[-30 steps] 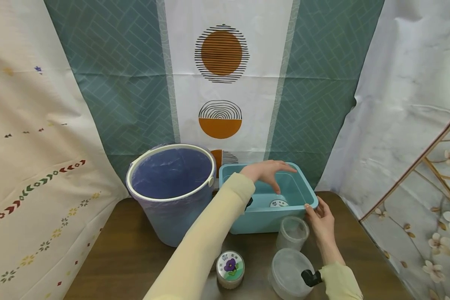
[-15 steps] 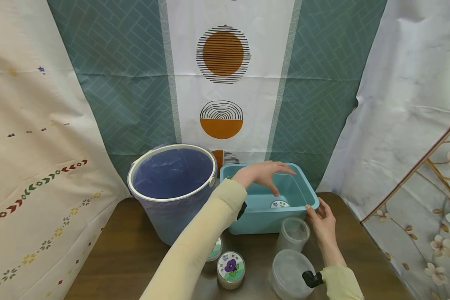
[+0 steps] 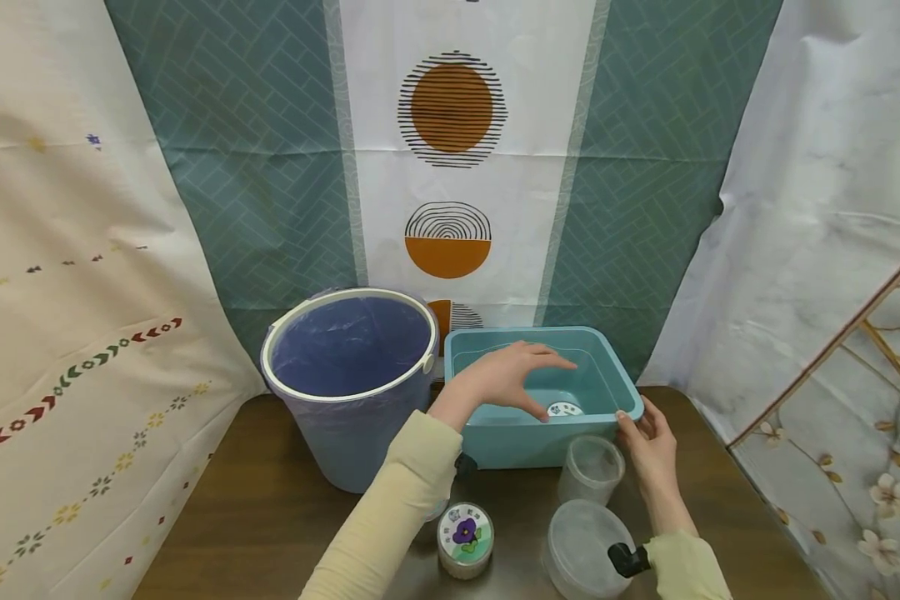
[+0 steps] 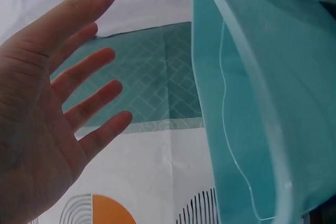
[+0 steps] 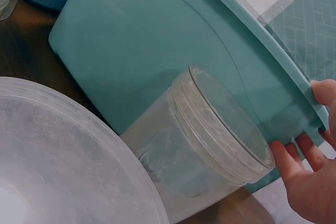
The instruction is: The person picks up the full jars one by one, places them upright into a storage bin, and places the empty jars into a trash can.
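Note:
My left hand (image 3: 495, 380) hovers over the near part of a blue-green plastic bin (image 3: 521, 448), with thumb and fingers spread and nothing held. The left wrist view shows the same spread hand (image 4: 58, 93) apart from the bin wall. At the bin's near right corner, my right hand (image 3: 651, 454) grips the rim, thumb on top and fingers below, as the right wrist view also shows. Inside the bin lies a round thing with a white printed top (image 3: 565, 409). A clear jar (image 3: 591, 471) stands in front of the bin, beside my right hand.
A blue bucket (image 3: 348, 446) with a white rim and plastic liner stands left of the bin. A wide clear container (image 3: 587, 546) and a jar with a flower-printed lid (image 3: 465, 540) stand nearer. Another jar (image 3: 438, 510) is mostly hidden by my left forearm. Patterned cloths hang around.
My left hand has drawn back toward me and lowered from the bin's middle to its near rim, fingers still spread. The right hand keeps its hold on the corner.

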The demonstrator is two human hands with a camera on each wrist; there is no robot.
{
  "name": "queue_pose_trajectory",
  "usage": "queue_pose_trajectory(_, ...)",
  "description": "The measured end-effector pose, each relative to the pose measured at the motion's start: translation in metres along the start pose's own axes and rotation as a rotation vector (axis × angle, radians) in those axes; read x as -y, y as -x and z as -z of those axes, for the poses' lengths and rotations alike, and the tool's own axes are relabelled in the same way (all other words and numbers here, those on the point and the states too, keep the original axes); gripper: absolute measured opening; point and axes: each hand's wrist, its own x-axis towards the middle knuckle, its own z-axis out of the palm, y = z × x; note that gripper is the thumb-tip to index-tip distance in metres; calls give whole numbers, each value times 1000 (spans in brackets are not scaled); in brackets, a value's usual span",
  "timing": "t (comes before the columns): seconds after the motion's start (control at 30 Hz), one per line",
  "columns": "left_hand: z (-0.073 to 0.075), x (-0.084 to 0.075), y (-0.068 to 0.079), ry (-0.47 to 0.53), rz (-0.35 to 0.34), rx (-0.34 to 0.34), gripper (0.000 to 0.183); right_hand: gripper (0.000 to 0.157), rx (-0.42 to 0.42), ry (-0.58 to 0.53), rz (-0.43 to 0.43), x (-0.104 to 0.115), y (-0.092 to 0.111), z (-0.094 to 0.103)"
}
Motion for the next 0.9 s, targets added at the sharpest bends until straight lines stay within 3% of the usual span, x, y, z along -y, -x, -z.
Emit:
queue_pose_trajectory(0.27,-27,-21,47,17,23,-204,72,74,1,24,-26,1,3,0)
queue_pose_trajectory(0.5,-56,-33,78,30,50,-292,69,72,-2,15,-7,2,2,-1)
queue_pose_trajectory(0.63,-70,-35,93,96,125,-287,69,72,-1,25,-18,3,2,-1)
queue_pose_trajectory(0.9,-113,-32,117,155,230,-176,75,71,-9,24,-33,3,1,-1)
